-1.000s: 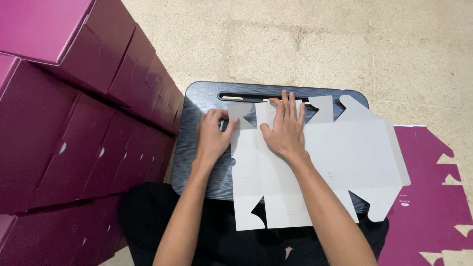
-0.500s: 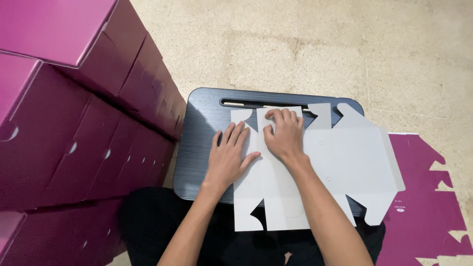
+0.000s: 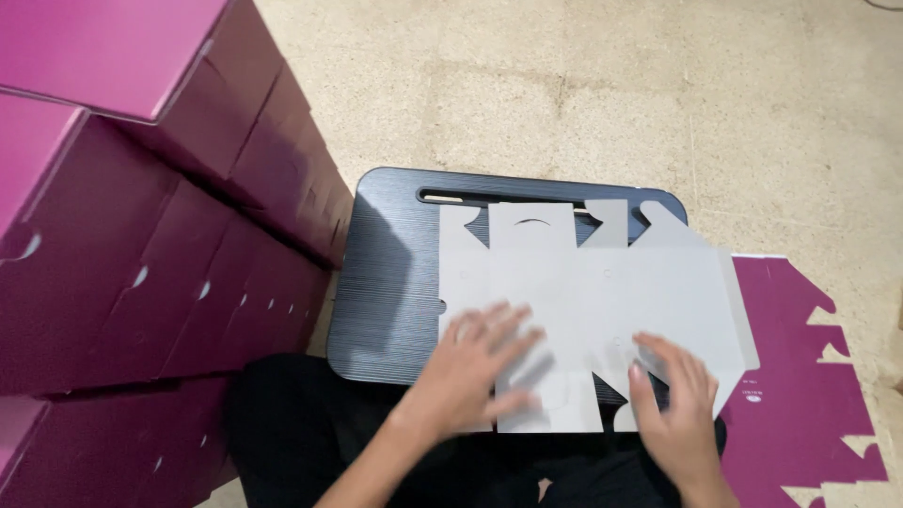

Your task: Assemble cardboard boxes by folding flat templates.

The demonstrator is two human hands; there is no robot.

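Head view: flat white cardboard cutout (image 3: 602, 292) lies unfolded on a black lap tray (image 3: 395, 282), flaps pointing to 12 and 6 o'clock. Left hand (image 3: 480, 362), blurred, rests palm-down on the cutout's near left part, fingers spread open and flat, gripping nothing. Right hand (image 3: 673, 400) sits at 5 o'clock of the cutout, on its near right edge, fingers open and slightly curled; whether they pinch the edge cannot be told. Stacked magenta boxes (image 3: 141, 235) stand at 9 o'clock. Flat magenta cutouts (image 3: 800, 376) lie on the floor (image 3: 564, 85) at 3 o'clock, partly under the white one.
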